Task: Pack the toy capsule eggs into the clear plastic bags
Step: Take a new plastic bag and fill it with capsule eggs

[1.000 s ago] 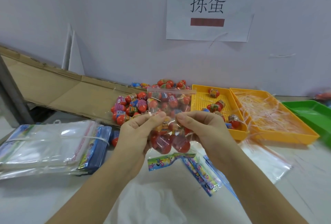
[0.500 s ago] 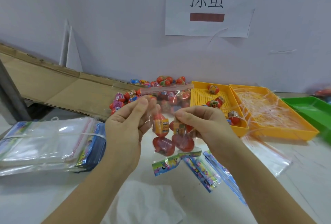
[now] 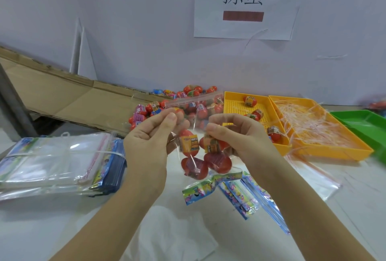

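Observation:
I hold a clear plastic bag [image 3: 196,118] up over the table, with several red capsule eggs [image 3: 217,161] hanging in its bottom. My left hand [image 3: 150,146] pinches the bag's left side below its pink seal strip [image 3: 194,100]. My right hand [image 3: 236,135] pinches the right side at the same height. Behind the bag, a pile of loose red eggs [image 3: 158,107] lies by the cardboard. A printed header card [image 3: 211,185] hangs under the bag.
A bundled stack of empty clear bags [image 3: 54,160] lies at left. A yellow tray [image 3: 236,106] holds a few eggs, a second yellow tray [image 3: 325,146] holds plastic strips, and a green tray [image 3: 365,123] sits far right. Printed bags [image 3: 246,196] lie on the table.
Both hands have lifted the bag slightly and moved apart along its top, and the eggs have dropped lower inside it. The seal strip now stands clear above my fingers.

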A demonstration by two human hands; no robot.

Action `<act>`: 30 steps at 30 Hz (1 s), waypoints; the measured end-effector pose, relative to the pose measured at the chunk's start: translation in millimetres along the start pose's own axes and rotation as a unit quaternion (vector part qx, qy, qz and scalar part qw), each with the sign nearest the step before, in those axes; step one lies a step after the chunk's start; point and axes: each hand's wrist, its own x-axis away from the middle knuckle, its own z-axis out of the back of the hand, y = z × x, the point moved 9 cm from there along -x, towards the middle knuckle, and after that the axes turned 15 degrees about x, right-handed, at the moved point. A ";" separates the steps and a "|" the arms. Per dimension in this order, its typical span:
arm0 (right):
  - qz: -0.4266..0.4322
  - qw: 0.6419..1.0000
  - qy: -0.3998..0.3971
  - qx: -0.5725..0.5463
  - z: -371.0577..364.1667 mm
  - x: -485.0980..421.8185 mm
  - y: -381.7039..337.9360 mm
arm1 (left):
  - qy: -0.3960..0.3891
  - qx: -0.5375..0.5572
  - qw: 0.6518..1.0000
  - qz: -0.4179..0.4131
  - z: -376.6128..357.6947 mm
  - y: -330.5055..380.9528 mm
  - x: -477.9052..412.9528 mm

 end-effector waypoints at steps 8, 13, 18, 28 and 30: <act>0.338 0.850 0.301 0.271 17.9 42.4 -62.7 | -0.062 -0.127 0.983 -0.115 -18.0 13.3 18.5; 0.428 0.780 0.292 0.351 -3.0 56.4 -75.3 | -0.125 -0.229 0.947 -0.186 -37.7 18.4 38.9; 0.439 0.757 0.296 0.383 -1.8 57.7 -75.7 | -0.155 -0.298 0.909 -0.249 -46.5 21.4 49.6; 0.430 0.701 0.371 0.431 6.7 66.0 -80.8 | -0.210 -0.415 0.798 -0.382 -60.8 25.9 61.2; 0.413 0.702 0.378 0.440 9.2 63.3 -79.1 | -0.201 -0.402 0.815 -0.364 -56.6 26.2 57.0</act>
